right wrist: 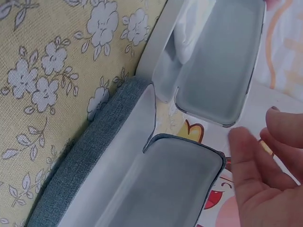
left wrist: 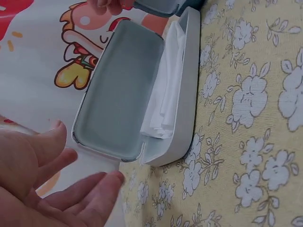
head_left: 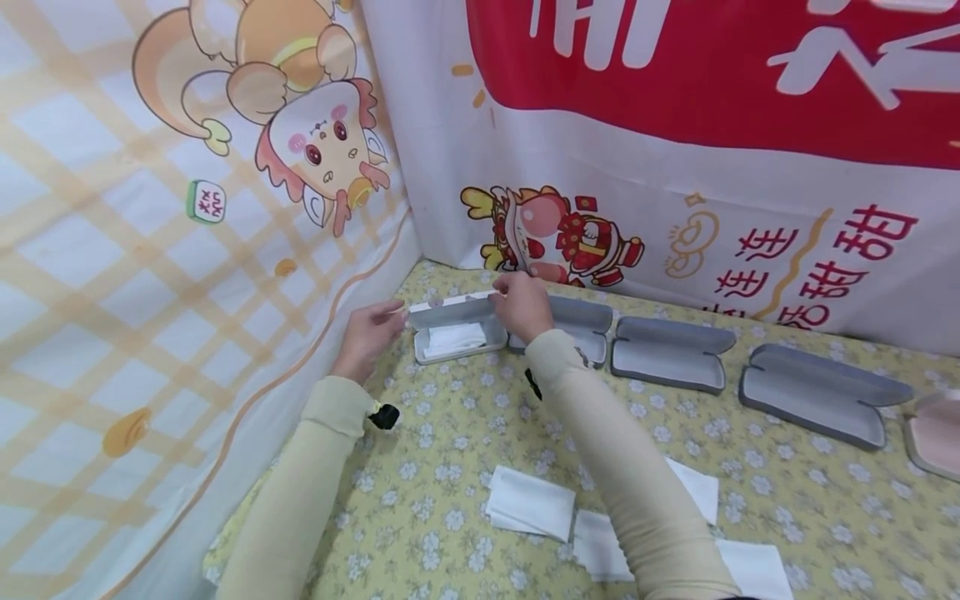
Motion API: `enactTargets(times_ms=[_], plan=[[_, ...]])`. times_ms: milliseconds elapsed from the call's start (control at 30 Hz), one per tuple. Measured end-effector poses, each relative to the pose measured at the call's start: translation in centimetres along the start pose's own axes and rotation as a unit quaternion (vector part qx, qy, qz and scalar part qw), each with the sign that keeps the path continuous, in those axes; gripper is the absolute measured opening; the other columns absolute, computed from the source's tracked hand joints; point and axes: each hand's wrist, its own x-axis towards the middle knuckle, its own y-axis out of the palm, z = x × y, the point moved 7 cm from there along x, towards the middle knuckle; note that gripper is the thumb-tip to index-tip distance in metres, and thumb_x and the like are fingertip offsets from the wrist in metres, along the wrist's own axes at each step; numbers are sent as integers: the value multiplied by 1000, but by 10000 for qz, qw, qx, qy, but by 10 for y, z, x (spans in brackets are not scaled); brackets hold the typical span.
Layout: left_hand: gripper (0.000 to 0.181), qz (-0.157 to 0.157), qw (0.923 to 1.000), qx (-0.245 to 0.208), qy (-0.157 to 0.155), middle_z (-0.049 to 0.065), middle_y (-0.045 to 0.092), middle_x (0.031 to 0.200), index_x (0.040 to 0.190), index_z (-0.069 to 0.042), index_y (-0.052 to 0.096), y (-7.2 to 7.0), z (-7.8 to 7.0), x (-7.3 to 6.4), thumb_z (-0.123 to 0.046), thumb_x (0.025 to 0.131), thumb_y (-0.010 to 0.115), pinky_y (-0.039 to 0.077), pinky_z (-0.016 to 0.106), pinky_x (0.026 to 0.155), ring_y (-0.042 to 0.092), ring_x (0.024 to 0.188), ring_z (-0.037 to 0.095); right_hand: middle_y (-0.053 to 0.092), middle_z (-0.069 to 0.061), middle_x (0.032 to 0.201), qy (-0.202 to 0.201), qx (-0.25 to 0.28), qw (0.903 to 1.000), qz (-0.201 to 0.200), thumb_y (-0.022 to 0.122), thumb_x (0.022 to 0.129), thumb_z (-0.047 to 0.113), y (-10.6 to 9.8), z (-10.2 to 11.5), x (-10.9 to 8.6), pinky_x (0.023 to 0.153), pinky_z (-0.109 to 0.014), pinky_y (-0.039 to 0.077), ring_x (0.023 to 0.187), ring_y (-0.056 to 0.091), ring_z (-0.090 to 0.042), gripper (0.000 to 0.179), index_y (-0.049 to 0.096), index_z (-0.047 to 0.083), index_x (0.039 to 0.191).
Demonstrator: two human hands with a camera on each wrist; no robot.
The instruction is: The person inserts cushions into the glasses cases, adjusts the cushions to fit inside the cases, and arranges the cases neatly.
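A white glasses case (head_left: 465, 359) with a grey lining stands with its lid raised at the far left of the table. Inside it lies a folded white cloth (head_left: 455, 337), also seen in the left wrist view. My left hand (head_left: 367, 337) is at the left end of the lid (left wrist: 118, 94); its thumb and fingers are spread apart and grip nothing. At the lid's other end is my right hand (right wrist: 265, 170), fingers bent loosely near the corner, with a gap between thumb and forefinger. Whether a fingertip touches the lid there is hard to tell.
Beside it stands an open grey-blue glasses case (right wrist: 184, 175), then more grey cases (head_left: 671, 362) and a pink one (head_left: 933, 433). Several folded white cloths (head_left: 531, 502) lie nearer on the flowered tablecloth (head_left: 420, 517). Printed fabric walls (head_left: 285, 283) border the left and back.
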Motion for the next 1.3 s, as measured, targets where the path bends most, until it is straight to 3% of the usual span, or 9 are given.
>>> enactTargets(times_ms=[33, 200, 267, 367, 433, 567, 667, 967, 1300], plan=[[41, 85, 9999, 58, -11, 29, 61, 127, 138, 4, 57, 2, -1, 0, -10, 100, 65, 49, 50, 99, 62, 108, 40, 71, -11, 118, -33, -71, 10000, 28, 71, 97, 15, 1, 0, 0, 93, -41, 53, 111, 64, -26, 26, 73, 4, 121], [42, 240, 9994, 119, -230, 36, 59, 126, 138, 5, 56, 9, 2, 2, -16, 103, 61, 48, 54, 100, 64, 105, 39, 71, -12, 102, -103, -348, 9991, 198, 67, 99, 16, 11, -3, 1, 79, -41, 52, 94, 65, -28, 16, 74, 3, 104], [44, 231, 9989, 187, -376, 37, 60, 122, 139, 4, 57, 9, 5, 2, -21, 103, 62, 49, 54, 98, 64, 107, 42, 71, -12, 102, -17, -305, 9993, 223, 66, 100, 16, 13, -4, 1, 80, -42, 51, 95, 64, -29, 16, 73, 3, 105], [48, 295, 9976, 253, -573, 37, 62, 119, 141, 1, 56, 10, 9, 1, -28, 102, 62, 51, 53, 94, 64, 108, 46, 68, -12, 122, 211, -143, 9992, 317, 63, 102, 18, 18, -8, 1, 94, -42, 51, 112, 62, -28, 28, 68, 5, 126], [50, 300, 9969, 230, -687, 37, 63, 117, 142, -1, 56, 10, 12, 1, -31, 102, 63, 52, 54, 93, 65, 107, 46, 59, -10, 140, 370, -87, 9982, 467, 60, 104, 21, 22, -11, 1, 104, -42, 46, 127, 55, -27, 40, 58, 8, 142], [52, 286, 9967, 179, -733, 36, 63, 118, 142, -2, 56, 11, 14, 1, -33, 101, 64, 53, 53, 93, 65, 107, 44, 48, -11, 151, 686, 90, 9933, 921, 51, 108, 26, 33, -18, 1, 112, -44, 37, 138, 43, -29, 49, 43, 9, 153], [53, 293, 9964, 155, -782, 34, 64, 118, 143, -2, 55, 12, 14, 2, -33, 101, 64, 53, 52, 93, 66, 108, 43, 45, -11, 153, 821, 218, 9911, 1021, 47, 109, 28, 38, -23, 2, 114, -46, 33, 142, 37, -32, 51, 38, 10, 156], [58, 304, 9956, 133, -876, 34, 63, 120, 143, -3, 55, 11, 16, 3, -40, 100, 64, 53, 51, 93, 65, 109, 43, 47, -8, 152, 851, 408, 9917, 873, 47, 109, 26, 39, -26, 2, 115, -46, 33, 142, 37, -30, 48, 41, 16, 155], [56, 424, 9931, 72, -1091, 34, 62, 122, 142, -1, 56, 11, 21, 8, -38, 100, 64, 51, 52, 96, 65, 110, 43, 49, -8, 149, 980, 1023, 9853, 951, 46, 109, 31, 36, -34, 3, 105, -48, 43, 135, 46, -30, 42, 52, 16, 148]])
